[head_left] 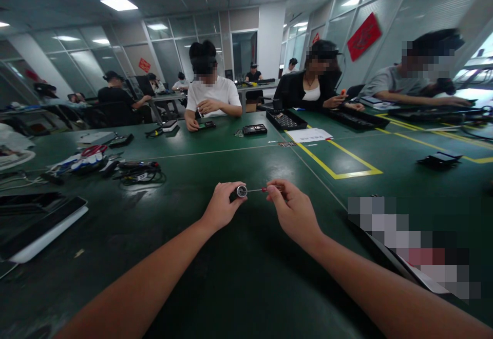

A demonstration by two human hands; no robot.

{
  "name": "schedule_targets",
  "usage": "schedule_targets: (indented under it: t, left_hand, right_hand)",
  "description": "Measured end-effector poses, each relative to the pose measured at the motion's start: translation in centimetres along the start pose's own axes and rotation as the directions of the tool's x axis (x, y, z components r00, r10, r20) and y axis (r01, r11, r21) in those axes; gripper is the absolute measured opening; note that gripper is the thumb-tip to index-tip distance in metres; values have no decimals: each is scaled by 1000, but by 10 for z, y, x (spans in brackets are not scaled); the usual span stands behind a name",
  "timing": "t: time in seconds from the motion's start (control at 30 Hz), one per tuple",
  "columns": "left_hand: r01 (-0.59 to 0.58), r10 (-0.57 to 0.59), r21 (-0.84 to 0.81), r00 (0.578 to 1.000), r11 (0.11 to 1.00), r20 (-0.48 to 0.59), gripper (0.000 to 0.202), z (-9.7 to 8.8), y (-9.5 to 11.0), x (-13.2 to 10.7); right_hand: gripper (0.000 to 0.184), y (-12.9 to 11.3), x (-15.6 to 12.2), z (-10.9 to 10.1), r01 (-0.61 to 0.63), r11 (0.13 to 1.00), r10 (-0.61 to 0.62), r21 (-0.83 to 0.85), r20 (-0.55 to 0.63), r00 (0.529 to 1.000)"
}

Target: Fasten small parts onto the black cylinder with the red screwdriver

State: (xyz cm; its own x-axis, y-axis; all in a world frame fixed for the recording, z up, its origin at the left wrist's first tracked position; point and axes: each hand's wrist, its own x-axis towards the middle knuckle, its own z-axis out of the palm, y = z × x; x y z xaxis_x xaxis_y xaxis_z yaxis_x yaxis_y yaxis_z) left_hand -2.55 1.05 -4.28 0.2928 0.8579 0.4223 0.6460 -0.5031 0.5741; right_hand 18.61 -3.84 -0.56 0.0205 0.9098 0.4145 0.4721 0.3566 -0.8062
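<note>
In the middle of the head view, my left hand (224,204) is closed around a small dark cylindrical part (242,191) with a silvery round end facing me. My right hand (292,208) grips a screwdriver (264,190) by its reddish handle, fingers pinched around it. The thin shaft points left and its end reaches the side of the cylindrical part. Whether the tip is inside the part or only touches it I cannot tell. Both hands are raised a little over the green table (215,287).
Bundled black cables (140,172) and red-handled tools (94,150) lie on the left, beyond a dark panel with a white edge (50,231). A hard drive (254,129), a black tray (287,119) and paper (310,135) lie farther back. Co-workers sit across the table.
</note>
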Motion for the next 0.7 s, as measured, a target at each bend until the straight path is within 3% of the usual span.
schedule_targets:
  t: [0.23, 0.57, 0.7]
  left_hand:
    - [12, -12, 0, 1000, 1000, 19, 27, -3, 5, 1]
    - [-25, 20, 113, 999, 993, 37, 29, -2, 7, -2]
    - [-62, 51, 138, 995, 988, 82, 28, -2, 12, -4]
  right_hand:
    - [27, 1, 1, 1, -16, 1000, 16, 15, -7, 1000]
    - [21, 3, -3, 2, 4, 990, -23, 138, 130, 991]
    - [32, 2, -5, 1, 17, 993, -23, 118, 49, 999]
